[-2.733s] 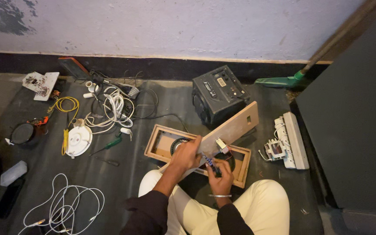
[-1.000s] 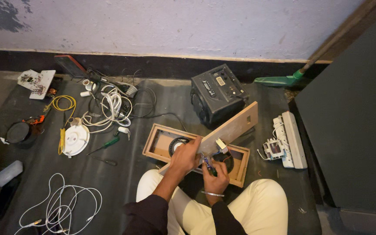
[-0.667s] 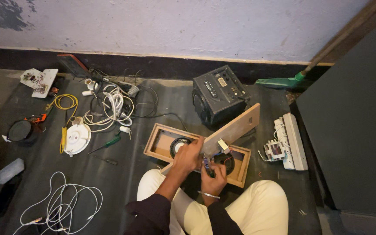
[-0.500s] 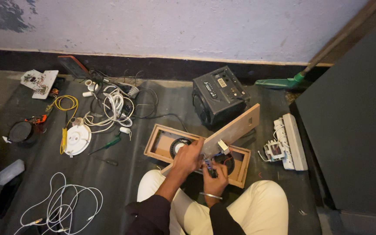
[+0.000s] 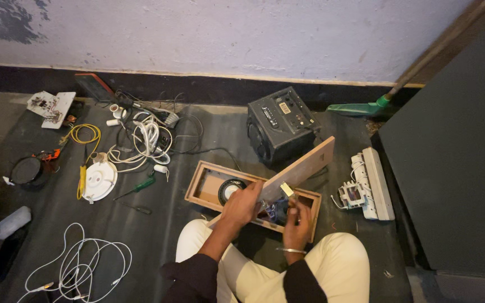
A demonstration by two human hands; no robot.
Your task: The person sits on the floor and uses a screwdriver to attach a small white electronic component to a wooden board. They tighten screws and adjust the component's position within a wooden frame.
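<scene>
Head view shows the left hand (image 5: 242, 203) still closed on the lower edge of the tilted wooden panel (image 5: 301, 168), as in the earlier frames. The right hand (image 5: 297, 223) stays pinched on small wired parts (image 5: 279, 209). Both sit over the open wooden speaker box (image 5: 214, 185) on the floor, beside the black speaker (image 5: 282, 126), unmoved.

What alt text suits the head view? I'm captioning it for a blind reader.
A seated person's left hand tilts a wooden panel up over an open wooden speaker box on the floor, while the right hand works at small parts inside it. A black speaker, white cables and a green screwdriver lie around.
</scene>
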